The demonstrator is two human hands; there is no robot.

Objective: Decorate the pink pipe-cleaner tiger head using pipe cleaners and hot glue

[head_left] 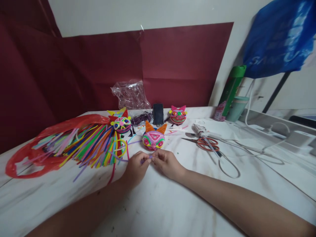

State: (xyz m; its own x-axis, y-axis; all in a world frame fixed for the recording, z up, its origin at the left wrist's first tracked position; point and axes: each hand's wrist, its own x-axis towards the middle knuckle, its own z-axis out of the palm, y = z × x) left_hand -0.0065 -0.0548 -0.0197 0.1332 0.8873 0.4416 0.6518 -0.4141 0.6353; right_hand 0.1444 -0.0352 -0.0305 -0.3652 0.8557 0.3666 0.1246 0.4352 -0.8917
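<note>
My left hand (138, 164) and my right hand (166, 162) meet at the middle of the table, fingertips close together. Both pinch a purple pipe cleaner (120, 159), whose loose end runs out to the left of my left hand. Just behind my fingers sits a pink animal head with orange ears (153, 137), made of coiled pipe cleaners; neither hand clearly grips it. To the left lies a fan of many-coloured pipe cleaners (91, 144) on a red plastic bag (14, 164).
Two similar heads stand farther back, one yellow-faced (121, 125) and one pink (178, 115). A black phone (158, 114) leans between them. On the right lie orange-handled scissors (207, 144), a glue gun (199, 129) and cables. A green spray can (230, 92) and cup (237, 108) stand behind.
</note>
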